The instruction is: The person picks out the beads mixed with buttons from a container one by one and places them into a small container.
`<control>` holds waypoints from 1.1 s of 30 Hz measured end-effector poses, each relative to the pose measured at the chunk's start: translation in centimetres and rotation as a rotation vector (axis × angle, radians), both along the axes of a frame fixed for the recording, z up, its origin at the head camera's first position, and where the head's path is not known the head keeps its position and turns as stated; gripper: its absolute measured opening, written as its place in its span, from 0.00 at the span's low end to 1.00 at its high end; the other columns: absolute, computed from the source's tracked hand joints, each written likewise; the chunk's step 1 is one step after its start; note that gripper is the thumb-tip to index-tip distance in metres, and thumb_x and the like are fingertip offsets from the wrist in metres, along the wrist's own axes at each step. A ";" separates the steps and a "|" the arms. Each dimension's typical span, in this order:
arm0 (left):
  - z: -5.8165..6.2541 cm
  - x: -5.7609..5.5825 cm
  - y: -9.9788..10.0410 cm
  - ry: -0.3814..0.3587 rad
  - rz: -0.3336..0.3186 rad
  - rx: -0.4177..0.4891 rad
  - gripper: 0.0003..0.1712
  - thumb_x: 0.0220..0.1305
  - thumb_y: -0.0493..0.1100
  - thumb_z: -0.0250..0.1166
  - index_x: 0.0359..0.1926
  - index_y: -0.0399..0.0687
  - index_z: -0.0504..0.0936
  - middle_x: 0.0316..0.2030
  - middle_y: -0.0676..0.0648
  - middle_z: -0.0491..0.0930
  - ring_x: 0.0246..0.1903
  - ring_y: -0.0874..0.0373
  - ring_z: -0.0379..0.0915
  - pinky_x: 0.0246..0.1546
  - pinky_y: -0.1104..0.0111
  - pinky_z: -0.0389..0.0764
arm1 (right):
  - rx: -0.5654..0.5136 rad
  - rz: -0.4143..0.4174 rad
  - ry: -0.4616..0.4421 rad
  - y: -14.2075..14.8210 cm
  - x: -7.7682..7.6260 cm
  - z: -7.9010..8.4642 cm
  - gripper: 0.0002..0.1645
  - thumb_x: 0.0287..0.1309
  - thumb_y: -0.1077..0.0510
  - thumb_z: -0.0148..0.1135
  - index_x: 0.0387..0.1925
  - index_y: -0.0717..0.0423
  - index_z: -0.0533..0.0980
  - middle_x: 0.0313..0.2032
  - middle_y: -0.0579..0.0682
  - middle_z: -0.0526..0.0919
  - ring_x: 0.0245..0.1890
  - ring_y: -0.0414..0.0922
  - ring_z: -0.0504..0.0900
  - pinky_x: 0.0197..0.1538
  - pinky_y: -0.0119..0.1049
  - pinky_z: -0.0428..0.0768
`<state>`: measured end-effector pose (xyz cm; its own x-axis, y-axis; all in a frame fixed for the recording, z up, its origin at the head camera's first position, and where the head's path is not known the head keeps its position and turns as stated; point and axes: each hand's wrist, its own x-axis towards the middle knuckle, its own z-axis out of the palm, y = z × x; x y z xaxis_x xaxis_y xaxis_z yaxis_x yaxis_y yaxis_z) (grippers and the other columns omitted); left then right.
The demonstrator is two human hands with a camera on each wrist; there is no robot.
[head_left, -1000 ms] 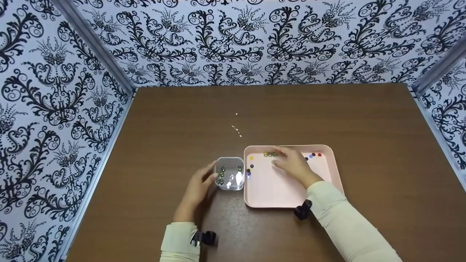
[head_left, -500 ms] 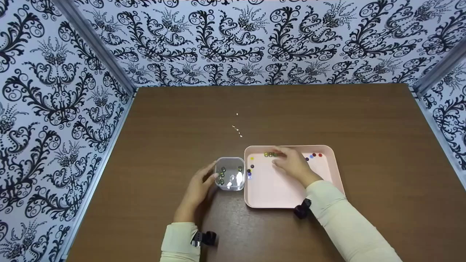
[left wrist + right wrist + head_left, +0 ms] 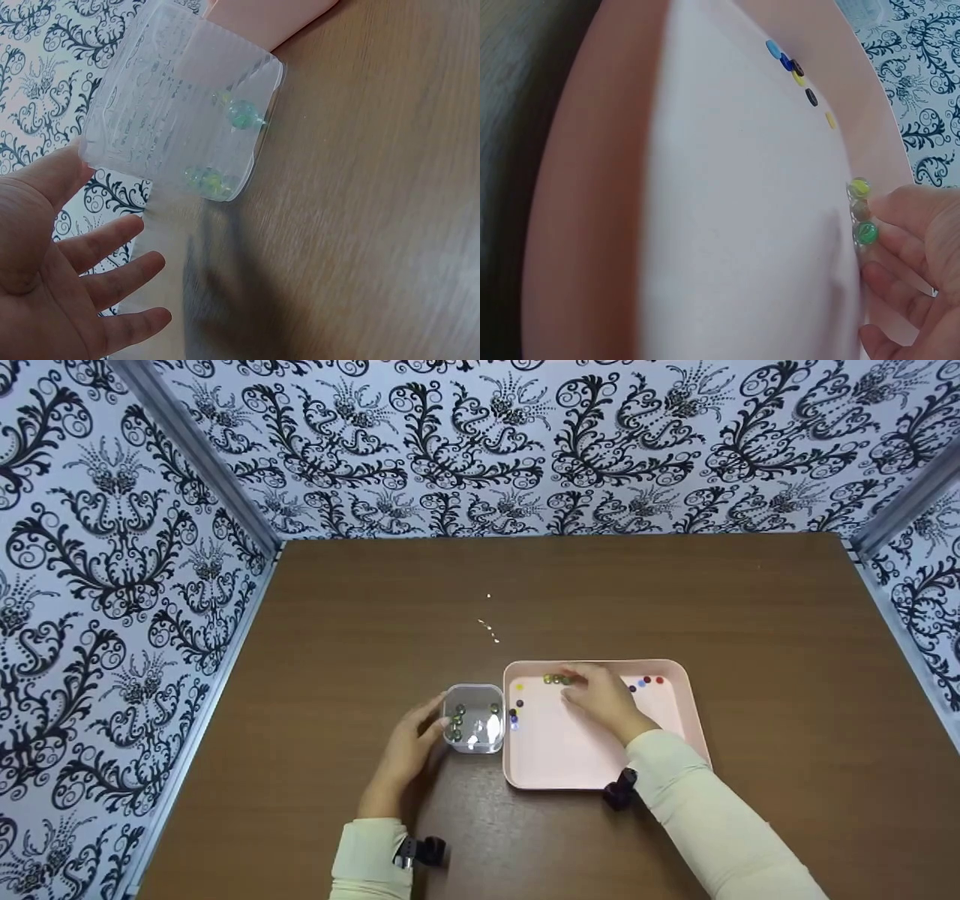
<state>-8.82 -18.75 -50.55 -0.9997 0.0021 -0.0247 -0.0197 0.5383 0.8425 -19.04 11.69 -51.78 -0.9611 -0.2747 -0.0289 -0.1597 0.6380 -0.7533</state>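
Note:
In the head view a clear plastic container [image 3: 474,735] holds several glass marbles [image 3: 457,720]. My left hand [image 3: 409,742] rests at its left side; in the left wrist view one digit touches the rim and the other fingers [image 3: 124,277] stay straight. To the right lies a pink tray [image 3: 570,757]. Over its back part is my right hand [image 3: 604,701], fingers loosely bent. In the right wrist view its fingertips are at a row of glass marbles: a yellow one [image 3: 860,187], a clear one [image 3: 862,209] and a green one [image 3: 866,233]. The marbles sit against the tray wall.
Small flat coloured discs [image 3: 514,718] lie along the tray's left side, and more discs [image 3: 646,680] lie at its back right. Several whitish specks [image 3: 489,628] show on the brown table [image 3: 360,615]. Patterned walls [image 3: 480,450] stand behind and at the sides.
The right hand and forearm have shifted very slightly left. The left hand, the container and the tray look nearly the same.

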 end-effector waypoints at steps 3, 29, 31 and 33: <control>0.1 0.0 0.0 -0.001 0.001 0.006 0.24 0.68 0.43 0.60 0.64 0.43 0.74 0.62 0.35 0.71 0.65 0.37 0.62 0.67 0.45 0.59 | -0.015 0.001 0.014 -0.1 -0.1 -0.1 0.25 0.50 0.66 0.65 0.54 0.61 0.79 0.49 0.56 0.84 0.53 0.54 0.80 0.60 0.49 0.74; 0.0 -0.1 0.1 0.009 -0.001 0.015 0.24 0.68 0.42 0.59 0.64 0.41 0.73 0.62 0.32 0.71 0.64 0.36 0.62 0.66 0.45 0.59 | 0.030 0.031 0.031 -0.1 -0.9 0.3 0.22 0.49 0.69 0.60 0.50 0.61 0.81 0.44 0.57 0.86 0.47 0.54 0.82 0.53 0.50 0.78; 0.0 -0.1 0.1 0.010 -0.002 0.015 0.25 0.68 0.42 0.60 0.64 0.41 0.73 0.62 0.32 0.71 0.64 0.36 0.62 0.66 0.45 0.59 | 0.033 0.028 0.030 -0.2 -0.9 0.3 0.22 0.49 0.69 0.60 0.49 0.60 0.81 0.43 0.56 0.86 0.47 0.54 0.82 0.53 0.50 0.78; 0.0 -0.1 0.1 0.011 -0.003 0.015 0.25 0.68 0.43 0.59 0.64 0.41 0.73 0.61 0.32 0.71 0.64 0.36 0.62 0.66 0.45 0.59 | 0.037 0.025 0.029 -0.2 -0.9 0.4 0.22 0.49 0.69 0.61 0.49 0.60 0.82 0.44 0.56 0.86 0.47 0.54 0.82 0.53 0.50 0.78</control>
